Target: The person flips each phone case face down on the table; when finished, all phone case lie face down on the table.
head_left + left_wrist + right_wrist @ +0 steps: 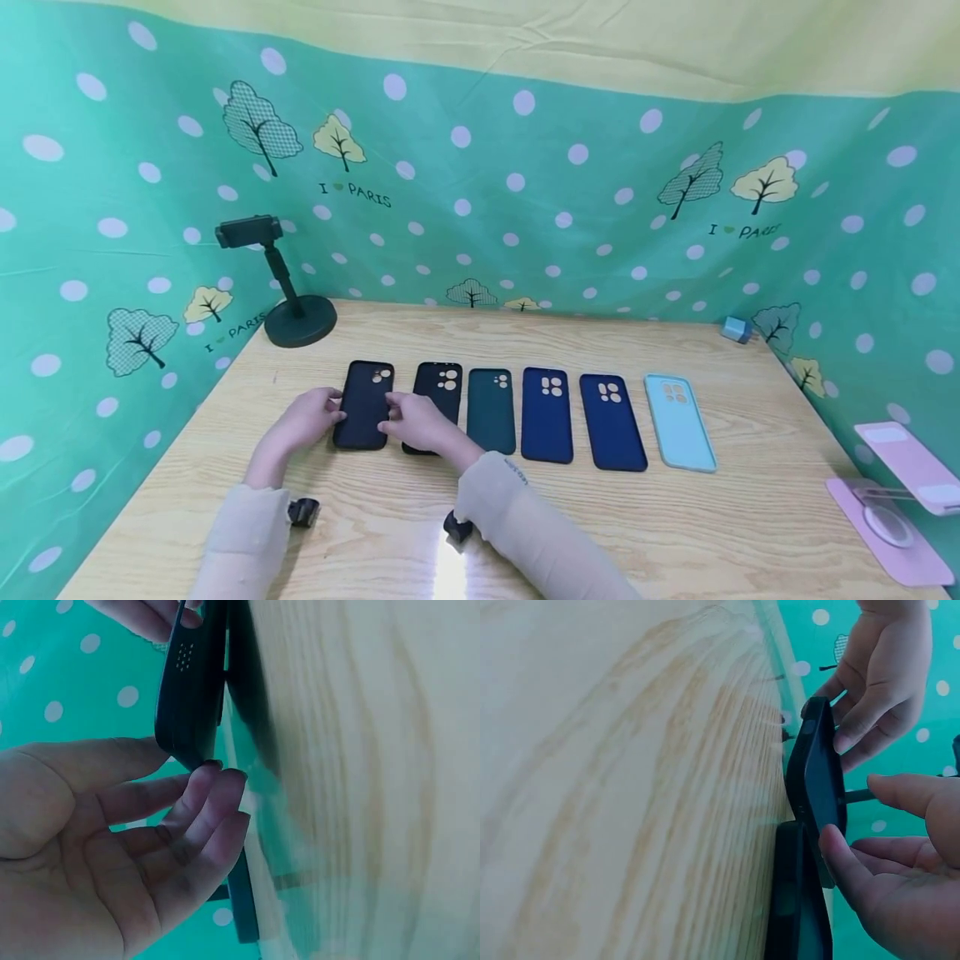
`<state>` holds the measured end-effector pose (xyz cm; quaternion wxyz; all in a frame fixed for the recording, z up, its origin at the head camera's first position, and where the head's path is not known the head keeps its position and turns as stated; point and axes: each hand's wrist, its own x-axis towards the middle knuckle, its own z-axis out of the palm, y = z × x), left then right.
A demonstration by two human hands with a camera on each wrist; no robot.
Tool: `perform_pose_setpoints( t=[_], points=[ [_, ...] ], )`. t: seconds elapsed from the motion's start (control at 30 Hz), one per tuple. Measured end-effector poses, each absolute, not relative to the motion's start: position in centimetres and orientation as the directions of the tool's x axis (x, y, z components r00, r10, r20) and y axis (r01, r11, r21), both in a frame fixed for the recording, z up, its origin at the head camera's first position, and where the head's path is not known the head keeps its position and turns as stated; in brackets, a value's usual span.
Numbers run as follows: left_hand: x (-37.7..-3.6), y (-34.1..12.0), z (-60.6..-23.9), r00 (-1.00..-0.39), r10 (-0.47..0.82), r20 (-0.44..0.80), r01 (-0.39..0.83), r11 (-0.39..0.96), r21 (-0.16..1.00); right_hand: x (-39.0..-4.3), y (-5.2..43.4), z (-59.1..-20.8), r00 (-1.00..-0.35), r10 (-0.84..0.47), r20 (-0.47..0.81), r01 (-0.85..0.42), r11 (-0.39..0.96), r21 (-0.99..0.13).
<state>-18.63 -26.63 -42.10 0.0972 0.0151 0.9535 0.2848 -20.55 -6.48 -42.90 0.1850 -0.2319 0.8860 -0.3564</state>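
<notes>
Partly covers second case (431,382) with right hand (420,422), grip unclear; pinches leftmost black case (363,408) with left hand (306,419), lengthwise away, camera holes (382,376) farthest.

In the head view, the worktop (750,517) presents smooth, grained wood, glossy enough to throw a bright glare at 6 o'clock. Black phone case (363,408), 8 o'clock: smooth plastic by appearance, matt inside. Light blue case (681,429), 4 o'clock: smooth plastic, slight sheen. Black stand (300,323), 9 o'clock: plastic by appearance, dull finish. Pink stand (930,568), 4 o'clock: smooth; metal or plastic, cannot tell. Backdrop (480,242), 12 o'clock: matt printed cloth, creased. Sleeve (532,525), 5 o'clock: matt cloth.
</notes>
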Motion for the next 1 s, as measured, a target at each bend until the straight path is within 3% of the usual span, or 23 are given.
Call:
perform_pose_setpoints(
  t=[0.4, 1.0],
  points=[
    [-18.3, -28.0, -41.5, -0.973, 0.186, -0.139, 0.014, 0.644, 0.765, -20.2, -7.2, -44.1, -0.84, -0.536, -0.08, -0.266, 0.537, -0.801],
    [-17.9, -26.9, -40.6, -0.95, 0.26, -0.172, -0.018, 0.505, 0.863, -19.8, -8.0, -44.3, -0.856, -0.499, -0.136, -0.044, 0.331, -0.942]
  ],
)
